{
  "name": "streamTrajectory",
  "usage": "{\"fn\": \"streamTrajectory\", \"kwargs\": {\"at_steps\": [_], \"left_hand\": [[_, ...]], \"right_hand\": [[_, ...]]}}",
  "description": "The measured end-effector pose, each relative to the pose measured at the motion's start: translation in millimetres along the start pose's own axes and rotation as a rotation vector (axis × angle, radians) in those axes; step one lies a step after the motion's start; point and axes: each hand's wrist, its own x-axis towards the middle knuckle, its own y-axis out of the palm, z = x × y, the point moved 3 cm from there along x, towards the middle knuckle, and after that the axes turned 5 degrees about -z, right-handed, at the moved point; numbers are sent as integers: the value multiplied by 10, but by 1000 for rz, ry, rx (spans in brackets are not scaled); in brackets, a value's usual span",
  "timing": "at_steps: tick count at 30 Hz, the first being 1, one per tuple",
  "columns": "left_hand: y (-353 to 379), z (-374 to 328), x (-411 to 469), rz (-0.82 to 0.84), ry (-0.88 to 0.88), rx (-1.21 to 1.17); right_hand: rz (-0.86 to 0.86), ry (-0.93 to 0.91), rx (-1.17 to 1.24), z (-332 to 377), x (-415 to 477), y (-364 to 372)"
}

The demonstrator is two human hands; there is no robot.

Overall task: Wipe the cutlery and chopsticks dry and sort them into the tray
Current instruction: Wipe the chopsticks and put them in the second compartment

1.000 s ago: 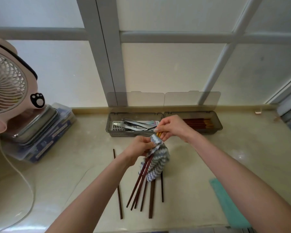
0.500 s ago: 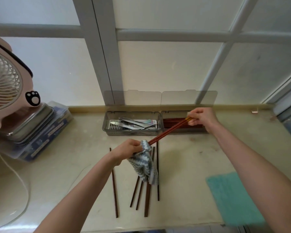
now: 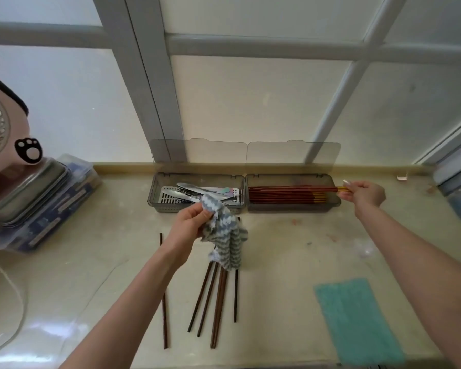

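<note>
I see a pale counter (image 3: 290, 249) running along under a large window frame (image 3: 149, 89). At the far left a pink fan (image 3: 3, 129) sits above a stack of storage boxes (image 3: 53, 206). A teal cloth (image 3: 357, 323) lies flat at the near right of the counter.

The tray (image 3: 290, 208) stands at the back against the window ledge, with its clear lids up. Its left compartment holds the cutlery (image 3: 194, 191) and its right one holds a bundle of red chopsticks (image 3: 282, 197).

The left hand (image 3: 189, 226) is above the counter just in front of the left compartment. Its fingers are bunched around a grey-and-white striped cloth (image 3: 228, 241), which hangs down from it.

The right hand (image 3: 365, 194) is at the right end of the tray. It pinches the yellow tips of the held chopsticks (image 3: 330, 188), which stretch leftward along the right compartment over the bundle. I cannot tell if they already rest on the bundle.

Several dark loose chopsticks (image 3: 213, 304) lie fanned on the counter below the striped cloth. A single chopstick (image 3: 164, 302) lies apart to their left.
</note>
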Motion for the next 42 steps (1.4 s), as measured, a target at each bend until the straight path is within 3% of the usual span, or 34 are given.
{"fn": "streamTrajectory", "kwargs": {"at_steps": [8,11,17,22,25,27,29,31,33,36,42], "left_hand": [[25,-76,-15,-79,58,-80],[-51,-117,-15,-138,68,-104],[-163,-153,-26,-192,110,-132],[-305,-196,-35,-242,155,-180],[-406,-199,-49,-281,179,-198],[-469,-184,-68,-305,187,-239],[-526,-163,-84,-327,189,-282],[-571,-137,-92,-338,181,-296],[-610,-105,-98,-350,171,-293],[-665,-54,-129,-354,150,-296],[-709,58,-183,-371,111,-296]], "right_hand": [[141,24,-53,-208,188,510],[251,19,-201,-313,267,672],[249,-397,-845,-369,248,743],[193,-630,-1096,-376,81,725],[173,-885,-996,-300,-282,798],[356,-1084,-794,-329,-773,873],[766,-1164,-698,-551,-1361,919],[1117,-1252,-745,-877,-1884,943],[1319,-1424,-870,-1174,-2236,988],[1416,-1657,-994,-1332,-2483,1054],[1410,-1900,-1065,-1303,-2563,1076]]}}
